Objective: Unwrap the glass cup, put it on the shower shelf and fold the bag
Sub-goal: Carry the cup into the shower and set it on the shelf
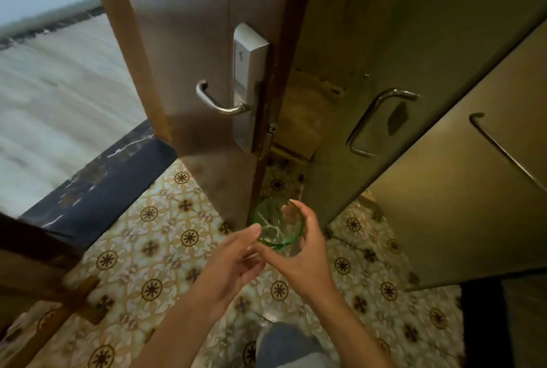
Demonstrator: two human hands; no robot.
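Small green glass cup [276,224] sits upright, mouth up, in the right hand [299,249], fingers [291,210] curled around it; left hand [233,264] hovers loosely open just beside.

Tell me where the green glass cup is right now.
In the head view, the green glass cup sits low and centre, held in the right hand, the left hand touching its rim, above the patterned tile floor.

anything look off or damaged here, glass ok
Nothing stands out. The green glass cup looks whole and empty, held upright in the right hand, with the left hand beside it. No bag is visible.
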